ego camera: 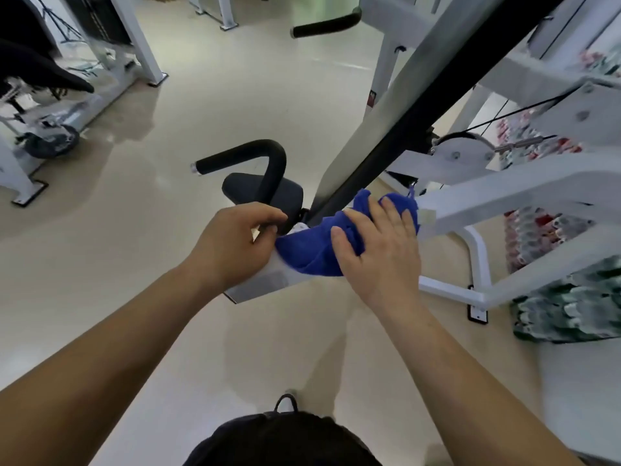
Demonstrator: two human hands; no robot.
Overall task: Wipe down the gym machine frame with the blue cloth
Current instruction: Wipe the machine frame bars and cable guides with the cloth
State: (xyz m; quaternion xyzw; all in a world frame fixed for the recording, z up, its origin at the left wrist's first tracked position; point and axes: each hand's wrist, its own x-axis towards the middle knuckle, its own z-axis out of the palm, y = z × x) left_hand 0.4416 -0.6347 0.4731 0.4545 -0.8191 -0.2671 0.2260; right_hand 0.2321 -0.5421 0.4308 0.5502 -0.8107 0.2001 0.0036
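Surrounding room: gym hall with white machines on every side; another machine (134,45) stands at the far left.
Floor: pale beige floor (161,237), glossy, showing soft reflections.
Gym machine frame: white gym machine frame (258,282), its near beam running from centre to right (a slanted black-and-grey post (386,139) rises from it).
Fittings: black handle (268,156), padded and curved, above a black seat pad (290,195); a white pulley (460,153) and a thin black cable (504,116) at right.
Side stock: red, white and green patterned items (554,297) beside the frame at right, too blurred to identify.
Writing: small red sticker (371,99) on a white upright, too small to read.
Blue cloth: blue cloth (309,255), bunched, lying on the near beam where the slanted post meets it, between the two hands.
Left hand: left hand (235,245) rests on the beam's near end, fingers and thumb curled round the foot of the black handle, touching the cloth's left edge.
Right hand: right hand (379,245) lies flat on the cloth, fingers straight and spread, pressing it onto the frame.
Arms: both forearms bare, reaching forward and down.
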